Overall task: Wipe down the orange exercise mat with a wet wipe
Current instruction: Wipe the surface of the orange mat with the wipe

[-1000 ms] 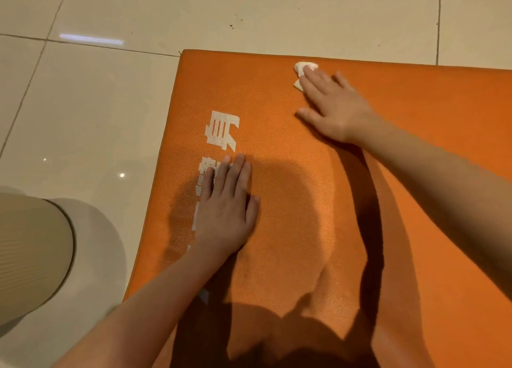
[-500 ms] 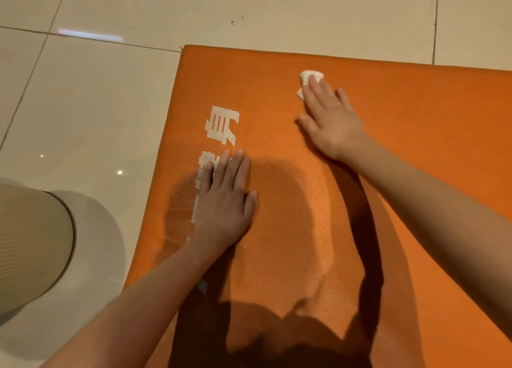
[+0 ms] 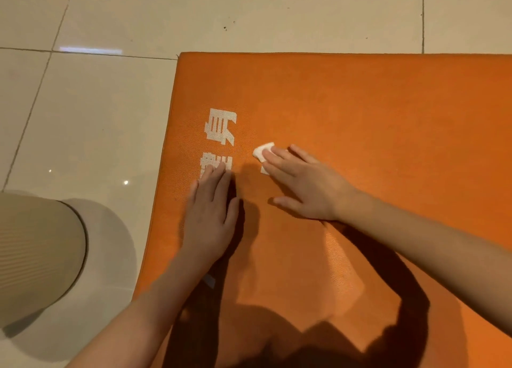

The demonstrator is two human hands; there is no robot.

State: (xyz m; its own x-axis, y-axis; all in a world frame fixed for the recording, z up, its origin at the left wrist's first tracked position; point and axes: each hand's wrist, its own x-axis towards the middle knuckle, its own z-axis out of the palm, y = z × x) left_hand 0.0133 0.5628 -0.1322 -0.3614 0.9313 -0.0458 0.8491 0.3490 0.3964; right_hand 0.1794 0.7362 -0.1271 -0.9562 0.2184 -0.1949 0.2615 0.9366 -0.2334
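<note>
The orange exercise mat [image 3: 374, 118] lies flat on the tiled floor, with white printed characters [image 3: 220, 126] near its left edge. My right hand [image 3: 302, 184] lies flat with straight fingers and presses a small white wet wipe [image 3: 263, 150] onto the mat, just right of the characters. Most of the wipe is hidden under the fingers. My left hand [image 3: 212, 209] rests flat on the mat beside it, its fingertips over the lower printed character.
Beige floor tiles [image 3: 91, 123] surround the mat on the left and at the back. A knee in beige ribbed cloth [image 3: 36, 254] is on the floor at the lower left, beside the mat's left edge [image 3: 155, 212].
My right hand has slid the wipe from near the mat's far edge back toward me and left, close to the printed characters. My left hand has stayed in place on the mat.
</note>
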